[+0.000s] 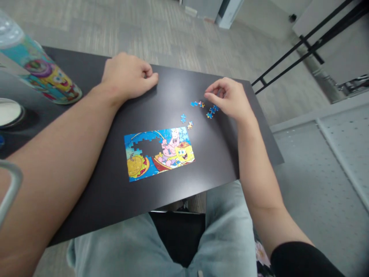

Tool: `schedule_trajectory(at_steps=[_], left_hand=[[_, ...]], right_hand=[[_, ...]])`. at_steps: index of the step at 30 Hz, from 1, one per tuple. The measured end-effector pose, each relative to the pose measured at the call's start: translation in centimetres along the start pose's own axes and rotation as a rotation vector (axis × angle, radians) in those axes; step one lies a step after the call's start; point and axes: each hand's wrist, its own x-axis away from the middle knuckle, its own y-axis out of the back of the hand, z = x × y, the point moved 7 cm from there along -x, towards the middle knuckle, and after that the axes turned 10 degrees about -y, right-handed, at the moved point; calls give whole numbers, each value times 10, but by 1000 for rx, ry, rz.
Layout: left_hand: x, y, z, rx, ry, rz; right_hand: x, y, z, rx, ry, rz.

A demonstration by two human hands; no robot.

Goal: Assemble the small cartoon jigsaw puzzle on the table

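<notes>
A partly assembled jigsaw puzzle (178, 156) with a cartoon picture lies on the dark table, with an irregular gap in its upper middle. Beyond it, my left hand (129, 75) rests near the table's far edge, fingers curled in and nothing showing in them. On the right, my right hand (227, 96) is over several blue puzzle pieces (212, 111), thumb and forefinger almost meeting; whether something small is between them is hidden. Just left of those fingertips lie more loose pieces (194, 104). Closer to the puzzle are a blue piece (183, 118) and a multicoloured piece (190, 125).
A tall cartoon-printed canister (54, 79) stands at the far left of the table (213, 161). Beside it is a round container with a pale top (10, 112). Grey panels (325, 169) flank the right side, and black rails (302, 46) run behind.
</notes>
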Motion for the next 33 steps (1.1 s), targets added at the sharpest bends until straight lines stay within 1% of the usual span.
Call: schedule_trajectory(at_steps=[3, 6, 8, 14, 19, 25, 28, 31, 33], left_hand=[[-1, 1, 0, -3, 13, 31], [-2, 3, 1, 11, 30, 40], [-1, 3, 2, 10, 34, 44], [0, 1, 2, 10, 18, 34], [1, 0, 1, -11, 16, 27], [3, 2, -5, -28, 10, 29], [4, 0, -4, 4, 2, 29], [3, -1, -2, 40, -18, 0], [2, -1, -3, 42, -33, -18]], right_hand=[[3, -7, -10, 7, -47, 191], [4, -11, -6, -27, -35, 270], [5, -12, -2, -52, -27, 291], [10, -15, 3, -91, -87, 367], [10, -12, 7, -67, -42, 347], [14, -12, -3, -160, -174, 408], [15, -12, -3, -191, -168, 433], [17, -13, 10, -258, -109, 462], [20, -16, 29, -326, -76, 481]])
